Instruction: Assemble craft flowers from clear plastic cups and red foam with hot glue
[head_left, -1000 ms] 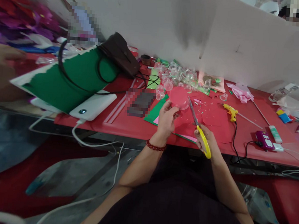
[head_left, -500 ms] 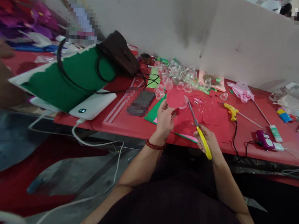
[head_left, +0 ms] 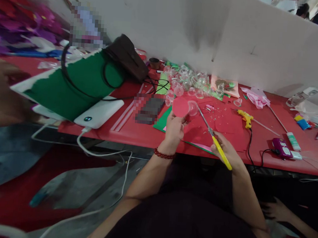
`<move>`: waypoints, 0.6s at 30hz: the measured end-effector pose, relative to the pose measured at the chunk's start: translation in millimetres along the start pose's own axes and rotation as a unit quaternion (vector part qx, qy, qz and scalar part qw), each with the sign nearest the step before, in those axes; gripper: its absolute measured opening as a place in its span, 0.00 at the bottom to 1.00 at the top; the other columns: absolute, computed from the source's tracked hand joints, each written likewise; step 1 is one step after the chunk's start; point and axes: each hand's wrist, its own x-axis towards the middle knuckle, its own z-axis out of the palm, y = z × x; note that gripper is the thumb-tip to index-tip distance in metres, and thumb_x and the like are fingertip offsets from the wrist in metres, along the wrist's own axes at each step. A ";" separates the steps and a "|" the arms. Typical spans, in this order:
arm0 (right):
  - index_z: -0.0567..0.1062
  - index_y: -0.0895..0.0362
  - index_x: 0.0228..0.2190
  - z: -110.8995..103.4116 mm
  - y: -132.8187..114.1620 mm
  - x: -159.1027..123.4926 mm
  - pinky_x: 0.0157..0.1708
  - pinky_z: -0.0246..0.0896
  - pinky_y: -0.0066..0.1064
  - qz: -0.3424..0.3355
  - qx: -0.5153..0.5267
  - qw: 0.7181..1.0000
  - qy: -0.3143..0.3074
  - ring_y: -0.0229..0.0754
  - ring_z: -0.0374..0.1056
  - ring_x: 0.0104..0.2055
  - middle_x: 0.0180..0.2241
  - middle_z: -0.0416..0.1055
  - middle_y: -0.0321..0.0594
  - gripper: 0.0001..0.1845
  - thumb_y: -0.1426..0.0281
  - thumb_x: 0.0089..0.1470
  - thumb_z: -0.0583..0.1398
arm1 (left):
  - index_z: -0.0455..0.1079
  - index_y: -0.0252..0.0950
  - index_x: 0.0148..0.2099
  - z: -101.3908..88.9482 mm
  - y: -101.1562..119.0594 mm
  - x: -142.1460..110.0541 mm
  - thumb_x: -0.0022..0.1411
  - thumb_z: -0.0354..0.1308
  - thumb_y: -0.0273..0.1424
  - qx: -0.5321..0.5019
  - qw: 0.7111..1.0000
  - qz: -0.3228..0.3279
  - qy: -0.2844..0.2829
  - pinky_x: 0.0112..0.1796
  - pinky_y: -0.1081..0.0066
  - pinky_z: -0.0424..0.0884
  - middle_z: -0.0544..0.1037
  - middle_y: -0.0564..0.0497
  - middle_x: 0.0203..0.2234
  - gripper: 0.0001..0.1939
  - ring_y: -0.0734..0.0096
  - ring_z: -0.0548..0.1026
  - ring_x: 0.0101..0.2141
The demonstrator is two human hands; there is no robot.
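Note:
My left hand point(head_left: 174, 129), with a red bead bracelet at the wrist, pinches a round red paper disc point(head_left: 179, 106) above the table. Just right of the disc is a small clear plastic cup point(head_left: 193, 108); I cannot tell whether my fingers hold it too. My right hand point(head_left: 229, 151) is closed around yellow-handled scissors point(head_left: 220, 149). Their blades look closed and point up and left, with the tip near the cup. Below them lies red paper point(head_left: 223, 128) strewn with small scraps, over green and pink sheets.
Many clear plastic cups point(head_left: 189, 79) are heaped at the back. A phone point(head_left: 150, 110), white power bank point(head_left: 98, 113) and dark bag point(head_left: 129, 57) are on the left. To the right lie a yellow glue gun point(head_left: 246, 118) and cords. Other people's hands point(head_left: 279, 210) show at both sides.
The paper disc has shifted slightly left and turned more face-on. My right hand and the scissors have moved a little right. Another person's hand now shows at lower right.

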 end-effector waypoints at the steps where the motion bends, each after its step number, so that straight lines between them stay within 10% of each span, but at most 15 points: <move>1: 0.79 0.53 0.55 -7.3 1.4 1.2 0.44 0.73 0.37 0.001 -0.019 1.000 0.001 0.45 0.75 0.42 0.41 0.79 0.41 0.36 0.50 0.49 0.72 | 0.72 0.40 0.36 -1.5 0.3 1.8 0.41 0.75 0.33 0.003 1.000 -0.002 0.002 0.34 0.71 0.74 0.81 0.54 0.30 0.20 0.72 0.79 0.30; 18: 0.78 0.58 0.60 -35.0 25.4 89.9 0.58 0.67 0.53 0.088 -0.443 0.878 0.157 0.65 0.72 0.60 0.57 0.75 0.63 0.25 0.65 0.62 0.64 | 0.75 0.38 0.34 1.3 -18.0 17.4 0.32 0.81 0.30 0.066 0.990 -0.091 -0.086 0.31 0.70 0.77 0.83 0.54 0.30 0.24 0.69 0.79 0.30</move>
